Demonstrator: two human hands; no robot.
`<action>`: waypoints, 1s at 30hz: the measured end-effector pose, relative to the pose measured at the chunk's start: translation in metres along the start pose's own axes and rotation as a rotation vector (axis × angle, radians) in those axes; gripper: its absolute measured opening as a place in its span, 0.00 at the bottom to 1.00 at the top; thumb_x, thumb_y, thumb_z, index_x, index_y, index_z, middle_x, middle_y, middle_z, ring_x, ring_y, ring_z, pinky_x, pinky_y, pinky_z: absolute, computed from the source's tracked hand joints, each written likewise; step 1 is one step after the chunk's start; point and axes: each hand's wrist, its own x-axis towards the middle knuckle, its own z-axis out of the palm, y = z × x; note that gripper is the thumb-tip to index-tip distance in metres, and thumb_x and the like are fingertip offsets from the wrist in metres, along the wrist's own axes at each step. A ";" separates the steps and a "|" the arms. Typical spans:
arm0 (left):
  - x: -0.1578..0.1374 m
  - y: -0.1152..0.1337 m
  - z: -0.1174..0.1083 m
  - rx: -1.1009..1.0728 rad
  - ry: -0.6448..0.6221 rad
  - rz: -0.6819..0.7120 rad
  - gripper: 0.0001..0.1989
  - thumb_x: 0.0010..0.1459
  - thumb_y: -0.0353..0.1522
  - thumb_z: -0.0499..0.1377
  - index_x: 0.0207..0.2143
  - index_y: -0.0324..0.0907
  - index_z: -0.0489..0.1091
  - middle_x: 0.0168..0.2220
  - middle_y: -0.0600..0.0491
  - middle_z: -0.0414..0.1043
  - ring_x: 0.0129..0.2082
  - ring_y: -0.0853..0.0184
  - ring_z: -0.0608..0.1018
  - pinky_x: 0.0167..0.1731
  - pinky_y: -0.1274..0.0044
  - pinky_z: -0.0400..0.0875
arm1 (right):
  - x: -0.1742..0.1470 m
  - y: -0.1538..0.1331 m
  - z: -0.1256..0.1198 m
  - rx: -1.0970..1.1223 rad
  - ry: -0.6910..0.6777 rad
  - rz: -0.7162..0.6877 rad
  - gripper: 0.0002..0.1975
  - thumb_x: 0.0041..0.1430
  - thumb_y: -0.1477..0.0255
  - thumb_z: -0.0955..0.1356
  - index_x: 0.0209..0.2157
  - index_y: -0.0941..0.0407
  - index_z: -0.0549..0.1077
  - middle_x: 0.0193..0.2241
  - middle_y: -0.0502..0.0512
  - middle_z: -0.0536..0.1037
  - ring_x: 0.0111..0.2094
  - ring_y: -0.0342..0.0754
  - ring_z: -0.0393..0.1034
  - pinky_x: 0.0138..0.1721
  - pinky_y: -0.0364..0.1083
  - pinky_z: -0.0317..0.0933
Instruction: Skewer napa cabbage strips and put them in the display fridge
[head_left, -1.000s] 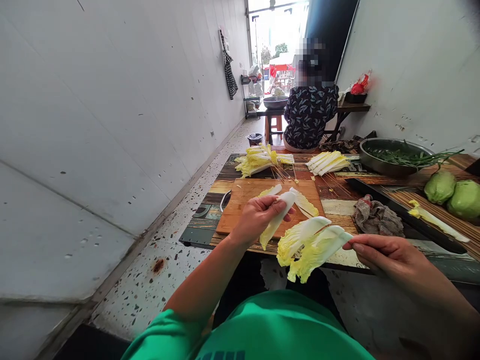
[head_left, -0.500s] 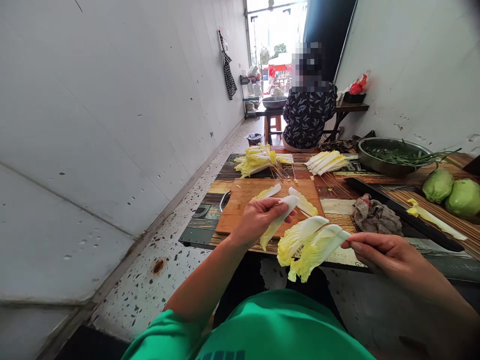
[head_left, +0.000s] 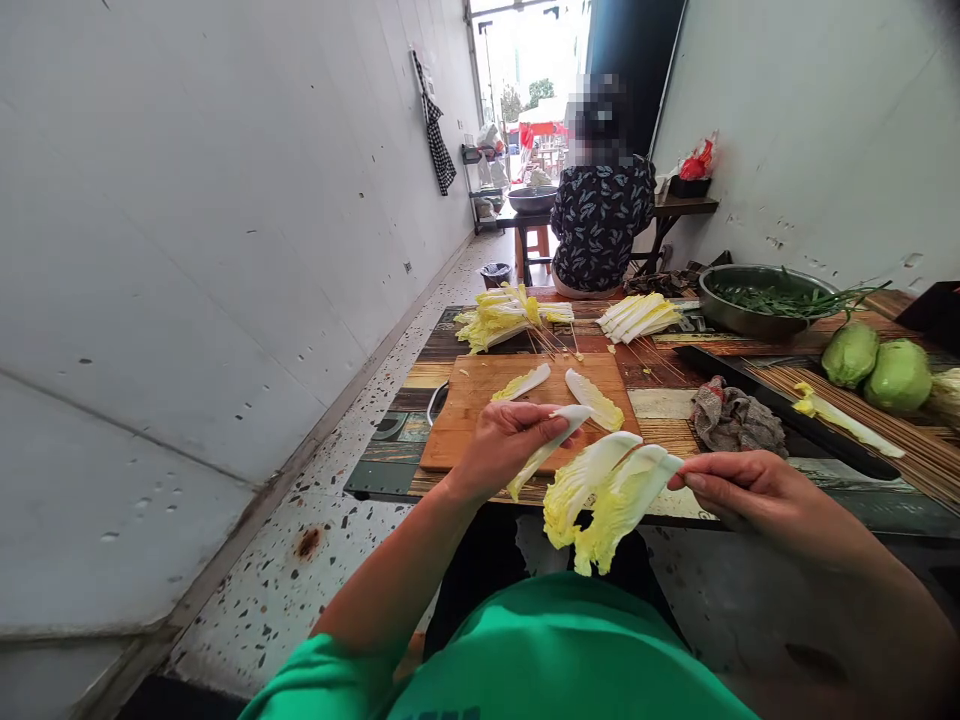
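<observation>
My left hand (head_left: pixel 504 445) pinches a napa cabbage leaf (head_left: pixel 531 468) between thumb and fingers, its white stem end up and its yellow tip hanging down. In my closed right hand (head_left: pixel 757 490) are the stem ends of two more cabbage leaves (head_left: pixel 626 495), which spread side by side toward the left; whether a skewer runs through them I cannot tell. Both hands are above the table's near edge. Beyond them, two loose leaves, a left one (head_left: pixel 523 381) and a right one (head_left: pixel 594 400), lie on the wooden cutting board (head_left: pixel 459 425).
Skewered cabbage leaves lie in a left pile (head_left: pixel 491 325) and a right pile (head_left: pixel 637 315). To the right are a grey rag (head_left: pixel 739 418), a long black knife (head_left: pixel 795 415), bamboo skewers (head_left: pixel 919 455), a bowl of greens (head_left: pixel 765 312) and green vegetables (head_left: pixel 900 375). A person (head_left: pixel 604 225) sits beyond.
The whole view has shifted slightly, so things appear a little further left. Both hands keep their hold on the leaves and have barely moved relative to each other.
</observation>
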 end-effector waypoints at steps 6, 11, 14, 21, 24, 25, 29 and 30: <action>-0.001 -0.002 0.002 0.064 -0.014 0.074 0.14 0.55 0.42 0.66 0.33 0.39 0.83 0.33 0.48 0.83 0.33 0.64 0.81 0.37 0.77 0.74 | 0.005 0.007 -0.005 0.035 -0.066 0.020 0.31 0.53 0.44 0.69 0.38 0.60 0.79 0.17 0.43 0.53 0.20 0.37 0.44 0.21 0.41 0.38; -0.002 -0.001 0.004 0.080 -0.012 0.113 0.12 0.57 0.39 0.65 0.34 0.40 0.83 0.33 0.49 0.83 0.34 0.64 0.82 0.37 0.77 0.74 | 0.003 0.003 -0.002 0.030 -0.026 0.004 0.31 0.54 0.45 0.68 0.40 0.61 0.80 0.18 0.45 0.55 0.21 0.38 0.45 0.21 0.42 0.39; -0.003 -0.001 0.006 0.095 0.000 0.136 0.11 0.58 0.39 0.65 0.35 0.41 0.83 0.34 0.50 0.83 0.34 0.63 0.82 0.36 0.77 0.74 | 0.001 -0.003 0.003 0.011 0.023 -0.005 0.32 0.51 0.44 0.69 0.38 0.61 0.80 0.17 0.46 0.56 0.20 0.38 0.46 0.21 0.42 0.39; 0.000 -0.004 0.004 0.165 0.016 0.179 0.11 0.58 0.40 0.64 0.35 0.43 0.83 0.35 0.50 0.83 0.34 0.62 0.82 0.37 0.75 0.73 | 0.006 -0.003 0.006 0.029 0.006 0.008 0.33 0.51 0.42 0.69 0.37 0.60 0.79 0.17 0.44 0.54 0.19 0.37 0.45 0.19 0.41 0.38; 0.002 -0.005 0.001 0.209 0.012 0.247 0.09 0.58 0.37 0.64 0.36 0.45 0.83 0.35 0.50 0.83 0.35 0.62 0.82 0.37 0.76 0.73 | 0.010 0.002 0.005 0.068 -0.056 0.008 0.31 0.52 0.44 0.69 0.37 0.61 0.79 0.17 0.43 0.53 0.19 0.37 0.44 0.20 0.41 0.38; 0.002 -0.005 0.001 0.217 0.010 0.264 0.09 0.58 0.37 0.64 0.36 0.45 0.83 0.35 0.50 0.83 0.35 0.62 0.82 0.38 0.76 0.72 | 0.011 0.002 0.006 0.080 -0.065 0.002 0.31 0.53 0.44 0.69 0.37 0.61 0.79 0.17 0.43 0.53 0.19 0.37 0.44 0.19 0.41 0.38; 0.001 -0.008 0.002 0.220 -0.012 0.233 0.11 0.58 0.39 0.63 0.35 0.43 0.83 0.31 0.50 0.82 0.29 0.65 0.79 0.31 0.78 0.69 | 0.012 -0.003 0.015 0.112 -0.042 -0.028 0.31 0.53 0.45 0.70 0.37 0.61 0.79 0.16 0.43 0.53 0.18 0.36 0.43 0.18 0.41 0.36; 0.000 -0.008 0.002 0.213 -0.004 0.207 0.12 0.58 0.40 0.63 0.34 0.42 0.83 0.30 0.51 0.82 0.27 0.66 0.77 0.29 0.78 0.68 | 0.012 -0.005 0.018 0.120 -0.027 -0.037 0.31 0.52 0.45 0.70 0.37 0.62 0.79 0.16 0.43 0.53 0.18 0.36 0.43 0.18 0.41 0.36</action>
